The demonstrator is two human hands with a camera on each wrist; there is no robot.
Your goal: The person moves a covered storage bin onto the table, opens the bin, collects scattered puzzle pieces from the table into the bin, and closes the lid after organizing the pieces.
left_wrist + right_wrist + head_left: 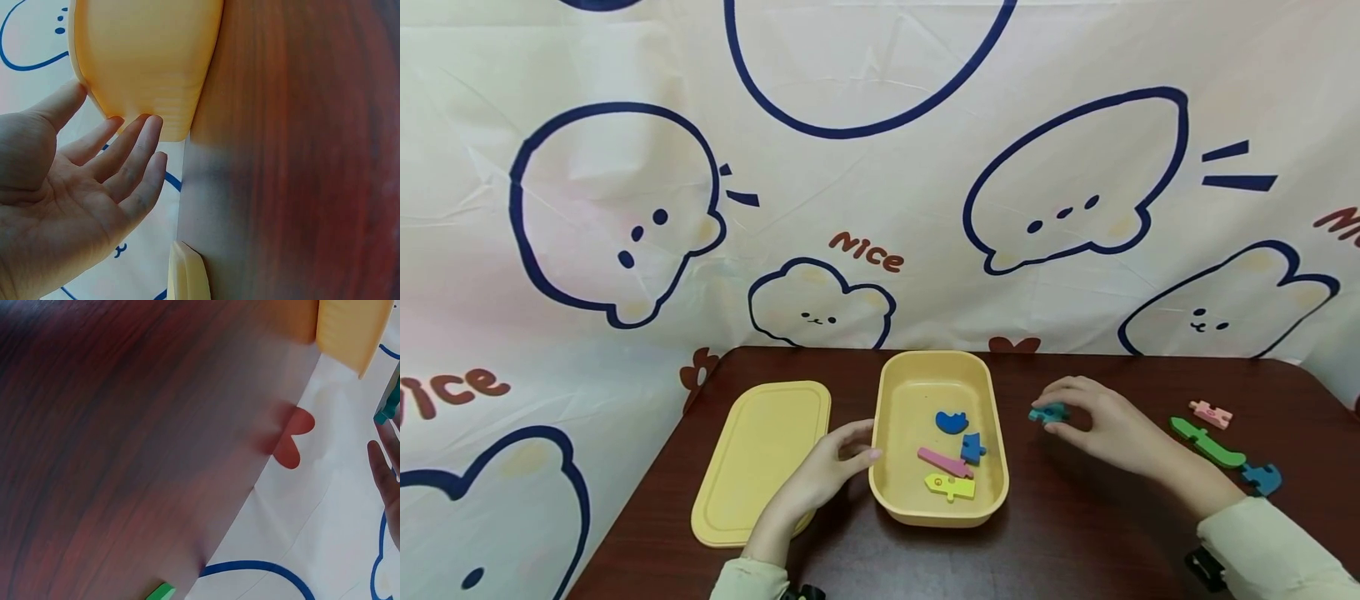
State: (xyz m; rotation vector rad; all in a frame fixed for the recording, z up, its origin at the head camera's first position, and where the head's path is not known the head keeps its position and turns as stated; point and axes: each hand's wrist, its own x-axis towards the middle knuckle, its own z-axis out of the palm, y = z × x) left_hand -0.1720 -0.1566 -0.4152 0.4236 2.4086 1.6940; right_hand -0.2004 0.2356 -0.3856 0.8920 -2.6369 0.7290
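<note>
A yellow plastic box (pixel 940 510) stands in the middle of the table. Several puzzle pieces lie in it: a blue rounded one (pixel 952 422), a blue one (pixel 973 448), a pink one (pixel 946 462) and a yellow one (pixel 951 486). My left hand (pixel 831 467) touches the box's left side, its fingers loosely bent against the outer wall (pixel 144 56) and the thumb at the rim. Right of the box, my right hand (pixel 1101 421) pinches a teal puzzle piece (pixel 1048 413) between thumb and fingers, above the table. The right wrist view catches only part of that hand.
A yellow lid (pixel 760 458) lies left of the box, partly behind the left forearm. Near the right forearm are a pink piece (pixel 1212 414), a green piece (pixel 1206 442) and a blue piece (pixel 1262 478). A printed cloth (pixel 925 208) hangs behind the table.
</note>
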